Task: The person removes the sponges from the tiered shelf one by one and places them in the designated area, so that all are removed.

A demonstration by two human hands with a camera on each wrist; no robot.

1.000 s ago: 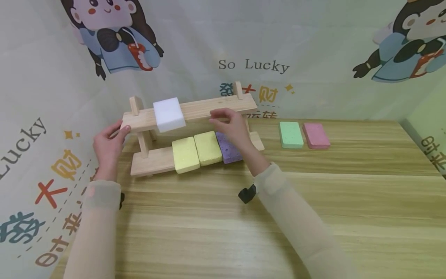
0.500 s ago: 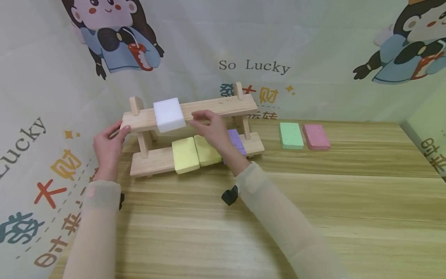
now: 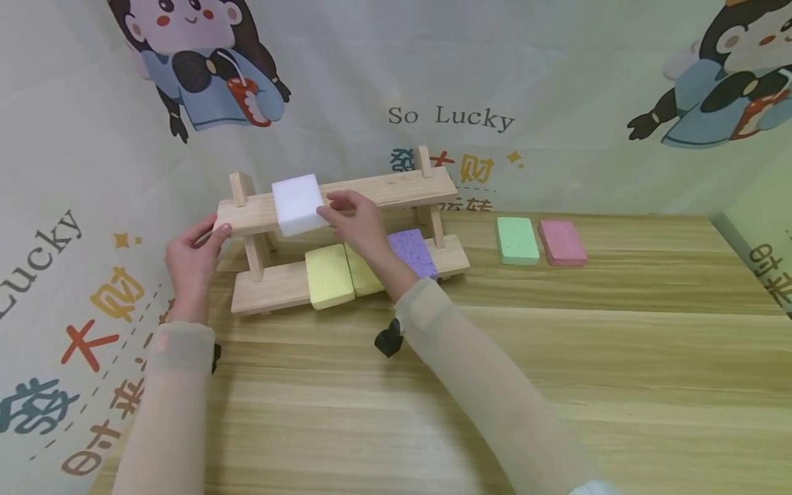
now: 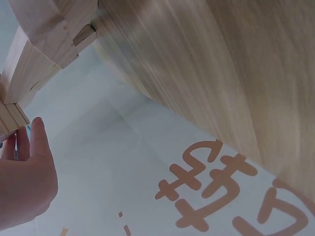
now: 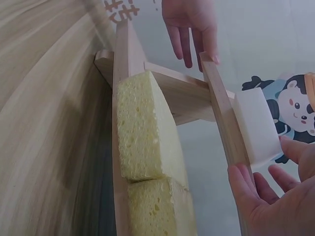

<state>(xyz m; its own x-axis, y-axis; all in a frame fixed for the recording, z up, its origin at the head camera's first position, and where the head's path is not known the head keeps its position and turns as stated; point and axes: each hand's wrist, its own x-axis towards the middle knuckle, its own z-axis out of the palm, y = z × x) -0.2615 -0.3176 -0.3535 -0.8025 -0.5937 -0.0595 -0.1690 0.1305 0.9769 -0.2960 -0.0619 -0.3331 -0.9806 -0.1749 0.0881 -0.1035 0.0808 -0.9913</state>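
hands at separate jobs: left hand clamped on the left end of the wooden rack, thumb over its upper plank; right hand with thumb and forefinger parted at the right edge of the white block, contact likely but cannot tell how firm. block sits on the rack's upper plank, left of its middle, between the two hands, right hand clearly the nearer. probably the relation that matters: block just to the left of the right fingertips, its long axis seemingly across the plank, though near square from above. counts: one rack, two planks; one white block up top; on the rack's lower plank, two yellow blocks side by side, then one purple block toward its right end; on the counter, right of the rack, one green block and one pink block, a small gap between.
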